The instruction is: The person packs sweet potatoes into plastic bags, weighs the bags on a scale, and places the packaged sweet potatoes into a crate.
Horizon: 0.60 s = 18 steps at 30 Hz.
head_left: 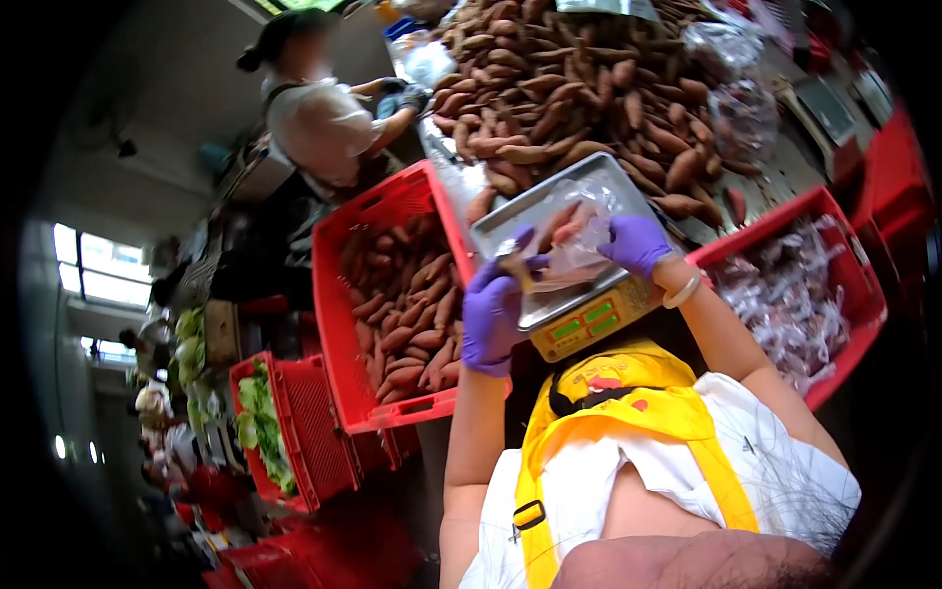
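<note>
A clear plastic bag (579, 260) with a few reddish sweet potatoes (561, 228) in it lies on the metal tray (613, 175) of a weighing scale (589, 324). My right hand (636, 245), in a purple glove, pinches the bag's right side. At the tray's left edge my left hand (494, 309), also gloved in purple, has its fingers curled round a small pale thing (516, 267), too blurred to name. Green display panels light up the scale's front, close to my yellow apron (628, 393).
Loose sweet potatoes (559, 88) are heaped on the table beyond the scale. Red crates of sweet potatoes (329, 294) and bagged goods (859, 285) flank me. Leafy greens (257, 417) fill another crate at lower left. A gloved co-worker (319, 133) stands at the table's left side.
</note>
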Each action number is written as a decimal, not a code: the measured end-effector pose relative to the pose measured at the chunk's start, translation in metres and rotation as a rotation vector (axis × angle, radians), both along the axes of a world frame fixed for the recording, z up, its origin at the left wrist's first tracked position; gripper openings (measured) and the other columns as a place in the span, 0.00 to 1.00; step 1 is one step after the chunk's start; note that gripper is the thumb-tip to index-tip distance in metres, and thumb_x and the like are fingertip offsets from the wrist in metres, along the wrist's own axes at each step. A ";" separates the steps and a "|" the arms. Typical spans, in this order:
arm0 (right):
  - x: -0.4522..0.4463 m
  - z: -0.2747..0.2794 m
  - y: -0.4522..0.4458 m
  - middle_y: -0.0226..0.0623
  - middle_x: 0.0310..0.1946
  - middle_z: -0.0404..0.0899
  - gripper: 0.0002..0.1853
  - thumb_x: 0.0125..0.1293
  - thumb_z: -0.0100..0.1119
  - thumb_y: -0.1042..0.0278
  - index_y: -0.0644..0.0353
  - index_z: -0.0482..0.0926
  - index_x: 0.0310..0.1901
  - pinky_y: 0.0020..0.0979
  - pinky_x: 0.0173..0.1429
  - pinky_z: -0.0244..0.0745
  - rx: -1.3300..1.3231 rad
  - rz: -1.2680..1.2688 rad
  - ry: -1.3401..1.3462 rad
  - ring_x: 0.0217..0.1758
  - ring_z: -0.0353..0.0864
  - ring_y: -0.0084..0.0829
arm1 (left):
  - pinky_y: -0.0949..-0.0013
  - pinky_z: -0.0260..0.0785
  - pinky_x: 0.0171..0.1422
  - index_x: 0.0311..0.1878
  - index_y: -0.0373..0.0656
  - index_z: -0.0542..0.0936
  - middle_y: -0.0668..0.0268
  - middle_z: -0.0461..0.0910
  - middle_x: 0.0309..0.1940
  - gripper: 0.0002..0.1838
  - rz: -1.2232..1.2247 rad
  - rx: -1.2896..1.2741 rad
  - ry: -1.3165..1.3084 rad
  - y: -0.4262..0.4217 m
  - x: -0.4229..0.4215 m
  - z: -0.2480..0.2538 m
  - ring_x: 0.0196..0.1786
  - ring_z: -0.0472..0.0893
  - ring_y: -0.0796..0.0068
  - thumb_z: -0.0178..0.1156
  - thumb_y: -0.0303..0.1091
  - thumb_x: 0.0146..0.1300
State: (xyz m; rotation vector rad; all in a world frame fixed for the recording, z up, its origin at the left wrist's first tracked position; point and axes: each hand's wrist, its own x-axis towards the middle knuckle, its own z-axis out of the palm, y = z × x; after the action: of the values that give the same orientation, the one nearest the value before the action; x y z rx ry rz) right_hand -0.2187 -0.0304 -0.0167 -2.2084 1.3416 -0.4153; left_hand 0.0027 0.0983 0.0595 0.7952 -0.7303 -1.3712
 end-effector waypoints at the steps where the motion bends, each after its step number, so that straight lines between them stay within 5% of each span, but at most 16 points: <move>1: -0.006 0.013 0.004 0.51 0.37 0.82 0.15 0.58 0.62 0.57 0.59 0.83 0.40 0.45 0.47 0.76 0.001 -0.080 0.077 0.41 0.82 0.52 | 0.63 0.70 0.61 0.60 0.26 0.71 0.48 0.67 0.67 0.29 0.035 0.009 0.030 0.004 0.004 -0.003 0.56 0.80 0.59 0.43 0.18 0.51; 3: -0.019 0.030 0.005 0.51 0.34 0.82 0.13 0.61 0.59 0.59 0.58 0.82 0.40 0.45 0.46 0.76 -0.031 -0.218 -0.029 0.41 0.82 0.51 | 0.63 0.71 0.61 0.60 0.25 0.71 0.48 0.67 0.68 0.30 0.019 -0.013 0.130 0.008 0.009 -0.013 0.57 0.79 0.57 0.43 0.17 0.50; 5: -0.020 0.033 0.001 0.51 0.38 0.82 0.14 0.63 0.58 0.60 0.62 0.82 0.42 0.39 0.46 0.78 -0.263 -0.199 -0.419 0.41 0.82 0.49 | 0.63 0.71 0.61 0.61 0.25 0.71 0.48 0.67 0.67 0.30 0.005 -0.016 0.132 0.008 0.004 -0.016 0.58 0.78 0.57 0.43 0.17 0.50; 6: -0.018 0.038 -0.001 0.46 0.50 0.80 0.21 0.64 0.61 0.56 0.63 0.78 0.53 0.37 0.58 0.73 -0.061 -0.143 -0.500 0.53 0.80 0.43 | 0.63 0.70 0.61 0.61 0.26 0.71 0.48 0.68 0.67 0.30 0.009 -0.025 0.123 0.008 0.002 -0.016 0.59 0.78 0.57 0.43 0.17 0.50; 7: -0.012 0.049 0.004 0.46 0.50 0.80 0.21 0.64 0.61 0.56 0.63 0.78 0.53 0.37 0.58 0.73 -0.064 -0.151 -0.501 0.53 0.80 0.43 | 0.63 0.70 0.61 0.61 0.26 0.71 0.48 0.68 0.67 0.30 0.000 -0.026 0.122 0.007 0.000 -0.014 0.59 0.78 0.57 0.43 0.17 0.50; 9: 0.006 0.068 0.016 0.48 0.58 0.74 0.33 0.61 0.64 0.50 0.62 0.70 0.63 0.41 0.66 0.64 -0.558 -0.129 -0.332 0.62 0.72 0.46 | 0.63 0.70 0.62 0.62 0.26 0.70 0.48 0.70 0.65 0.31 -0.003 0.010 0.134 0.004 -0.006 -0.009 0.60 0.77 0.56 0.43 0.17 0.50; 13: 0.037 0.022 -0.006 0.51 0.64 0.67 0.41 0.58 0.64 0.47 0.61 0.62 0.68 0.44 0.70 0.57 -0.662 -0.246 -0.272 0.67 0.65 0.48 | 0.64 0.70 0.62 0.59 0.29 0.73 0.52 0.69 0.66 0.28 -0.070 0.001 0.052 -0.003 -0.012 -0.010 0.58 0.78 0.58 0.44 0.16 0.51; 15: 0.026 -0.001 -0.036 0.48 0.56 0.76 0.35 0.57 0.61 0.51 0.61 0.69 0.64 0.45 0.67 0.61 -0.594 -0.517 -0.024 0.61 0.73 0.45 | 0.64 0.71 0.61 0.60 0.28 0.73 0.51 0.69 0.66 0.29 -0.055 0.007 0.025 0.002 -0.014 -0.008 0.57 0.79 0.58 0.44 0.16 0.50; 17: 0.000 0.008 -0.045 0.44 0.44 0.83 0.23 0.58 0.58 0.56 0.60 0.79 0.53 0.44 0.61 0.67 -0.298 -0.407 0.062 0.51 0.80 0.45 | 0.63 0.71 0.62 0.59 0.28 0.73 0.51 0.69 0.66 0.28 -0.041 0.023 0.083 0.005 -0.011 -0.013 0.57 0.79 0.57 0.44 0.16 0.51; 18: -0.006 -0.001 -0.050 0.39 0.31 0.85 0.14 0.61 0.57 0.59 0.60 0.84 0.41 0.40 0.52 0.74 -0.412 -0.389 -0.057 0.38 0.84 0.39 | 0.61 0.68 0.65 0.60 0.29 0.73 0.51 0.69 0.66 0.28 -0.033 0.021 0.104 0.006 -0.008 -0.018 0.58 0.78 0.56 0.44 0.17 0.52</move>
State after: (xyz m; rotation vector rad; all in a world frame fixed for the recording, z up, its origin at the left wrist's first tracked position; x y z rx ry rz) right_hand -0.2250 -0.0807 -0.0177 -2.2169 1.7868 -0.9649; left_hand -0.0049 0.1044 0.0416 0.7257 -0.6511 -1.4410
